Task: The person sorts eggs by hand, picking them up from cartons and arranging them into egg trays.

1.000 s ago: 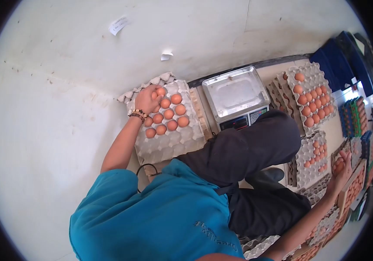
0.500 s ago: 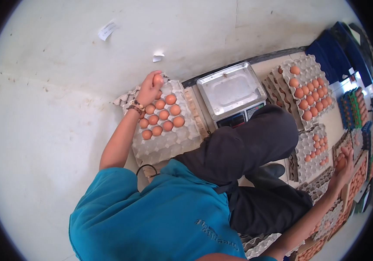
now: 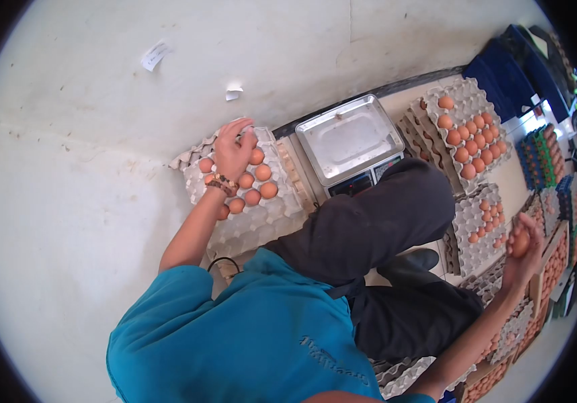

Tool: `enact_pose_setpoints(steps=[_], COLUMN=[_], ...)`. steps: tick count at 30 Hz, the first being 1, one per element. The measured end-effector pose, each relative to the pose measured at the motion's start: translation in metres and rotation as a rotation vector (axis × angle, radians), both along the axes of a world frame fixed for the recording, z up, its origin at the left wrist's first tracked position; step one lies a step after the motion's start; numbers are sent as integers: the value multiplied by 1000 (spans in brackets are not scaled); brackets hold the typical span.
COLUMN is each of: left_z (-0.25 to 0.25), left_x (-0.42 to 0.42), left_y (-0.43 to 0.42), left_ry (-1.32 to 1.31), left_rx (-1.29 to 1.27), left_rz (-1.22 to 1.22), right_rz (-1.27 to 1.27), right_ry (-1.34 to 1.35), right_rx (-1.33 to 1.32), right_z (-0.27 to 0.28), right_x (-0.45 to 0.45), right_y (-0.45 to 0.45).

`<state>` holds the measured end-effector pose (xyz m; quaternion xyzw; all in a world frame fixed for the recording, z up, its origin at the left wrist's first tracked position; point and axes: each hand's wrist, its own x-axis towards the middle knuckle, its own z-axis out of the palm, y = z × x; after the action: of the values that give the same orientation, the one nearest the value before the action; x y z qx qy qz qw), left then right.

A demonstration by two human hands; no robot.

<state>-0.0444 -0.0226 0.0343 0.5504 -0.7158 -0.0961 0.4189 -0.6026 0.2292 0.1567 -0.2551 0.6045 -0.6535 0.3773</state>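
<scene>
Over the grey pulp egg tray (image 3: 261, 225) by the wall is my left hand (image 3: 233, 153), its fingers apart and curved above the far rows. A brown egg (image 3: 251, 140) sits right beside its fingertips, partly covered by them. More brown eggs (image 3: 263, 172) rest in the tray's cups around and under this hand, some hidden by the wrist with its beaded bracelets. Out to the right, my right hand (image 3: 529, 252) is closed around a single brown egg (image 3: 520, 243), above other trays and crates.
A digital scale with a metal pan (image 3: 350, 139) stands right of the tray. Beyond it are stacked pulp trays with eggs (image 3: 473, 117) and another part-filled tray (image 3: 473, 218). Blue crates (image 3: 503, 70) and egg-filled boxes (image 3: 552, 269) line the right side. My bent knee (image 3: 396, 208) lies between.
My left hand has loosened from the egg it held, which is now at the tray's far rows. My right hand has shifted slightly left, its egg showing more fully.
</scene>
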Motion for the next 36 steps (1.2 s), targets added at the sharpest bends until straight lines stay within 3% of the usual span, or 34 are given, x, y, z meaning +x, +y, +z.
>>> enact_pose_setpoints(steps=[3,4,5,6,9,12,17,19,20,22,24,26,28,32,34,36], left_z=[59,76,105,92,120,93,92,75,67,36,21,4,-22,-32,-35,-33], left_x=[-76,-99,-122,-141,-180,-191,-159,-132,-115,-71,-37,-12,5,4,1,4], left_y=[47,67,97,117,161,176,175,166,163,146,135,136,134,136,138,137], left_ry=[365,330,429,668,1129,1175,1182,945,839,292,-84,-165,-264,-326,-278,-323], left_rx=[278,347,665,721,1352,1175,1185,924,867,514,373,406,304,220,327,440], left_rz=[-369,-499,-612,-873,-1060,-1028,-861,-728,-545,-387,-363,-337,-386,-419,-392,-371], right_rz=[354,400,446,462,578,729,807,800,736,539,261,-33,-258,-449,-538,-526], right_ry=[-28,19,67,134,550,970,1046,971,960,971,1012,954,663,277,344,385], right_rx=[-40,-21,-4,11,-154,-246,-219,-184,-163,-153,-176,-230,-310,-363,-140,277], right_z=[20,20,20,32,25,14,23,30,31,38,45,46,46,23,-27,-86], right_x=[58,76,96,130,182,193,200,195,185,157,117,64,-3,-105,-151,-177], right_y=[-22,-27,-32,-36,-39,-44,-48,-48,-46,-40,-28,-9,14,36,41,45])
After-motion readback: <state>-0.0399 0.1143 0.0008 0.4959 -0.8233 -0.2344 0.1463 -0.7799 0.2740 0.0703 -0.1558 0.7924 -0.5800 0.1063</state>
